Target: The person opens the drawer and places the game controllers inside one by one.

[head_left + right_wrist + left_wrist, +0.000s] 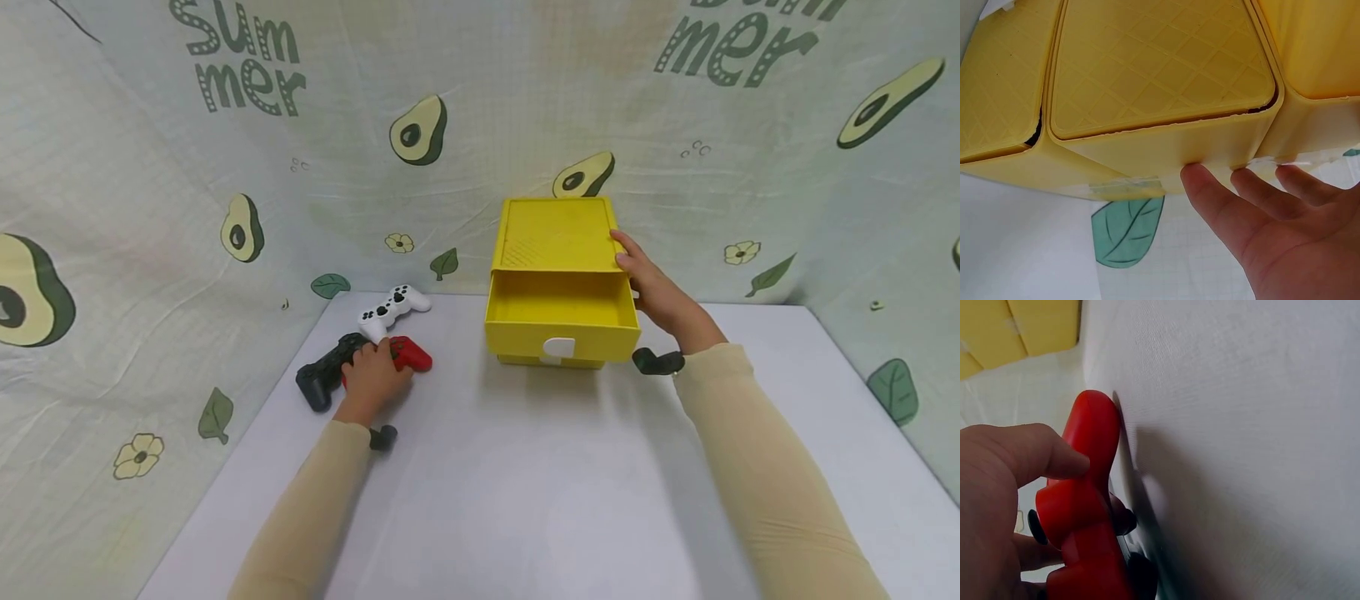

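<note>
At the left of the head view my left hand (pixel 375 379) grips a red game controller (pixel 411 353). In the left wrist view a thumb lies on the red controller (pixel 1088 506) and other fingers reach around it. Touching the red one is a black game controller (pixel 322 375), with a white game controller (pixel 390 310) just behind. My right hand (pixel 660 292) rests against the right side of a yellow drawer box (pixel 558 233). Its fingertips press that side with the fingers extended in the right wrist view. The box's top drawer (pixel 517 340), with a white tab, is pulled out.
A white table (pixel 525 500) lies under everything. Printed cloth (pixel 495 100) with avocados and leaves hangs behind and at both sides. Below the pulled-out drawer, another drawer front (pixel 510 361) of the box shows in part.
</note>
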Demonstrator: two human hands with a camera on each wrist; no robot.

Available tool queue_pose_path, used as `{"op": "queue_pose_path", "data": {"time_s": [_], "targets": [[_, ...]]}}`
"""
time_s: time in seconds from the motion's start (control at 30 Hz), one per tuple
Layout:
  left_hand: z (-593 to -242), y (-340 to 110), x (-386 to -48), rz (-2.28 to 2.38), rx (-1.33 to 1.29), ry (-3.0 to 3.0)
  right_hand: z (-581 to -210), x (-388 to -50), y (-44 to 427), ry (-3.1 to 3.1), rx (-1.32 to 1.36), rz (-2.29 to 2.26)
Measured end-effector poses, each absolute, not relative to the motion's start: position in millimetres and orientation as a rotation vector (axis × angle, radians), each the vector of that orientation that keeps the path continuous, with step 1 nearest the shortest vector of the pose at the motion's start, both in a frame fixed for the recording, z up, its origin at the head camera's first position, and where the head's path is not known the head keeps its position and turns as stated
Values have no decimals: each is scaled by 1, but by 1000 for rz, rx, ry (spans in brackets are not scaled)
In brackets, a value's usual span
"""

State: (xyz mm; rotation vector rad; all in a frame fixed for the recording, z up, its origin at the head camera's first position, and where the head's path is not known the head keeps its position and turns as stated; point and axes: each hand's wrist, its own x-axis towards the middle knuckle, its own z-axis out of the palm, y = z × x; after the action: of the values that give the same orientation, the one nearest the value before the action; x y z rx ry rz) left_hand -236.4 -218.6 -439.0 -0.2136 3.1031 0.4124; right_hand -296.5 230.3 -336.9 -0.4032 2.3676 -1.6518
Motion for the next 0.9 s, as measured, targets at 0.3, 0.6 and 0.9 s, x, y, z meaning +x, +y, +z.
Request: {"op": "queue_pose_path", "data": {"time_s": [0.3,0.6,0.9], "targets": [[-435,-219,-242,348,-238,3070,-338,-298,230,2361,-409,-1670],[-430,-217,-243,508,-319,2998,-338,-299,232,2346,-415,-1684],[-422,-214,-240,594,-273,2994,-338,-299,233,2357,-411,-1661]]}}
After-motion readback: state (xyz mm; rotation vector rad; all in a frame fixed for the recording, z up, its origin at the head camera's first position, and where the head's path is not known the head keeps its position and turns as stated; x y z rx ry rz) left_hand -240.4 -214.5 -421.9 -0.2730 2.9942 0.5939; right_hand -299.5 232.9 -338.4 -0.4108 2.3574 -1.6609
